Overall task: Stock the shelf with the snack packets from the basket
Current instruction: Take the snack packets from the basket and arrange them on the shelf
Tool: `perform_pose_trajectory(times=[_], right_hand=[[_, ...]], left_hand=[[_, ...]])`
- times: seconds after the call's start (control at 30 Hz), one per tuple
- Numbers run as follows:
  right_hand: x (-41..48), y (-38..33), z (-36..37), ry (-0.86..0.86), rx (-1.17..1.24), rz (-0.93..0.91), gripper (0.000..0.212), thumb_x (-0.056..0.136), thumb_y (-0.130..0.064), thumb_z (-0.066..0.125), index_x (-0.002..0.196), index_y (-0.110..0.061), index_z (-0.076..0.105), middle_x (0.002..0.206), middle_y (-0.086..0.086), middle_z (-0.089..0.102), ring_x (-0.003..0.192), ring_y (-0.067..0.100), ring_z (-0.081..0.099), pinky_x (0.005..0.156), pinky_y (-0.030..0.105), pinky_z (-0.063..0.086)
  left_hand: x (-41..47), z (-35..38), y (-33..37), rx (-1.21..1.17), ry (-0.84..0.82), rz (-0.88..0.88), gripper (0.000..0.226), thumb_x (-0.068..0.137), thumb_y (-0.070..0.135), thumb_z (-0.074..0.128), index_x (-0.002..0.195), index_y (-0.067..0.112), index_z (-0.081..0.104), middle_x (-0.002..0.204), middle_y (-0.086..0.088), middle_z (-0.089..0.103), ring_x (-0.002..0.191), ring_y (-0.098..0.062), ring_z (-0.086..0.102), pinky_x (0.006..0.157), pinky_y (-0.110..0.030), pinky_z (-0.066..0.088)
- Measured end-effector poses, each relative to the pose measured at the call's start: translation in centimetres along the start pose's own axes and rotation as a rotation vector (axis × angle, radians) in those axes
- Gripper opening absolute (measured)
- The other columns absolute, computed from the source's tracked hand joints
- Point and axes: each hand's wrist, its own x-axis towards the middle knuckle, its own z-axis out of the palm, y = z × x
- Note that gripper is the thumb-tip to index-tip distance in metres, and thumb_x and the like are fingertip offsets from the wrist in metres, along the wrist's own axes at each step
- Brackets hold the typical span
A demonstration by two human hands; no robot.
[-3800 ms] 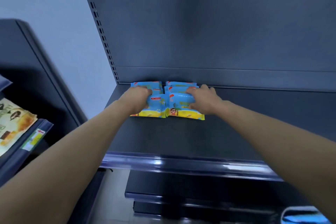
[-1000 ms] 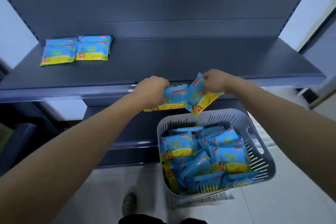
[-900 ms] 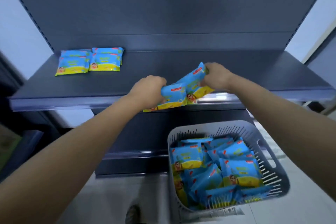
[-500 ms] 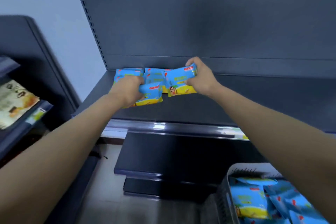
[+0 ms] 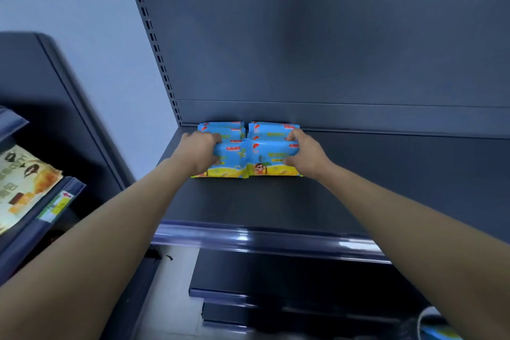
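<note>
The left grip (image 5: 202, 153) curls round the left packet (image 5: 234, 159), the right grip (image 5: 303, 156) round the right packet (image 5: 269, 154), at 11 o'clock on the shelf (image 5: 386, 174); best lay both flat and even.

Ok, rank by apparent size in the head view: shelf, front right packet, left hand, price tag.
1. shelf, by far.
2. front right packet and left hand: about alike, the packet partly covered, so unranked.
3. price tag, smallest, though nearer the camera.
</note>
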Motion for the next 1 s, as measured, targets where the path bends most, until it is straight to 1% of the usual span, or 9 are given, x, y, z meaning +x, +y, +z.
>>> perform_pose_trajectory(times=[0.1, 0.17, 0.23, 0.4, 0.6, 0.67, 0.77, 0.9, 1.0], right_hand=[[1.3, 0.3, 0.5, 0.009, -0.050, 0.036, 0.049, 0.080, -0.007, 0.069, 0.124, -0.014, 0.049, 0.118, 0.008, 0.038, 0.099, 0.027, 0.054, 0.078, 0.036, 0.054], [2.0, 0.4, 0.8, 0.040, -0.091, 0.037, 0.054, 0.081, -0.010, 0.069, 0.131, -0.015, 0.047, 0.126, 0.009, 0.036, 0.110, 0.026, 0.051, 0.091, 0.037, 0.051], [2.3, 0.4, 1.0, 0.077, -0.159, 0.034, 0.056, 0.083, -0.015, 0.067, 0.134, -0.018, 0.044, 0.130, 0.008, 0.035, 0.120, 0.026, 0.042, 0.102, 0.039, 0.043], [1.5, 0.3, 1.0, 0.169, -0.334, -0.002, 0.062, 0.084, -0.027, 0.065, 0.139, -0.019, 0.037, 0.135, 0.006, 0.034, 0.124, 0.027, 0.034, 0.102, 0.037, 0.033], [-1.4, 1.6, -2.0, 0.166, -0.367, -0.092, 0.048, 0.089, -0.023, 0.059, 0.134, -0.015, 0.045, 0.136, 0.004, 0.039, 0.128, 0.025, 0.030, 0.104, 0.036, 0.028], [-2.9, 2.2, -4.0, 0.191, -0.381, -0.126, 0.045, 0.091, -0.022, 0.058, 0.133, -0.015, 0.046, 0.137, 0.004, 0.040, 0.130, 0.023, 0.030, 0.104, 0.035, 0.027], [-5.9, 3.4, -7.0, 0.234, -0.414, -0.177, 0.042, 0.092, -0.022, 0.057, 0.132, -0.015, 0.048, 0.137, 0.004, 0.042, 0.130, 0.022, 0.032, 0.104, 0.035, 0.026], [-11.8, 6.7, -11.5, 0.302, -0.494, -0.231, 0.039, 0.091, -0.020, 0.059, 0.129, -0.013, 0.053, 0.133, 0.005, 0.049, 0.127, 0.026, 0.038, 0.102, 0.037, 0.028], [-17.4, 10.6, -15.4, 0.350, -0.549, -0.194, 0.037, 0.090, -0.017, 0.060, 0.126, -0.011, 0.056, 0.131, 0.006, 0.052, 0.127, 0.027, 0.040, 0.100, 0.038, 0.029]], left_hand=[[1.8, 0.4, -0.2, 0.037, -0.001, 0.028, 0.049, 0.088, 0.029, 0.060, 0.134, 0.018, 0.046, 0.128, -0.008, 0.055, 0.122, -0.027, 0.045, 0.103, -0.036, 0.030], [2.6, 0.7, -0.3, 0.057, 0.009, 0.027, 0.049, 0.089, 0.030, 0.059, 0.134, 0.017, 0.045, 0.131, -0.007, 0.053, 0.125, -0.026, 0.043, 0.105, -0.036, 0.028], [3.0, 1.0, -0.3, 0.063, 0.025, 0.013, 0.050, 0.090, 0.031, 0.058, 0.135, 0.016, 0.043, 0.134, -0.008, 0.050, 0.129, -0.027, 0.039, 0.106, -0.037, 0.026], [2.5, 1.7, 0.2, 0.081, 0.063, -0.028, 0.061, 0.088, 0.031, 0.061, 0.140, 0.012, 0.034, 0.138, -0.010, 0.040, 0.129, -0.030, 0.034, 0.106, -0.040, 0.027], [0.3, 1.3, 2.0, 0.183, 0.078, 0.024, 0.072, 0.085, 0.030, 0.064, 0.143, 0.009, 0.027, 0.138, -0.012, 0.038, 0.128, -0.032, 0.034, 0.108, -0.039, 0.026], [-0.6, 0.7, 4.1, 0.153, 0.094, 0.055, 0.071, 0.085, 0.031, 0.064, 0.142, 0.008, 0.029, 0.136, -0.013, 0.040, 0.128, -0.032, 0.035, 0.109, -0.039, 0.025], [-2.1, -0.4, 9.3, 0.041, 0.160, 0.159, 0.064, 0.086, 0.027, 0.064, 0.139, 0.006, 0.036, 0.135, -0.014, 0.043, 0.127, -0.033, 0.037, 0.108, -0.040, 0.024], [-5.4, -1.7, 18.8, -0.095, 0.256, 0.377, 0.058, 0.086, 0.026, 0.064, 0.137, 0.008, 0.041, 0.133, -0.012, 0.046, 0.125, -0.031, 0.039, 0.107, -0.037, 0.024], [-8.9, -1.7, 26.6, -0.184, 0.279, 0.542, 0.056, 0.086, 0.027, 0.063, 0.136, 0.011, 0.042, 0.131, -0.009, 0.047, 0.124, -0.029, 0.041, 0.106, -0.035, 0.026]])
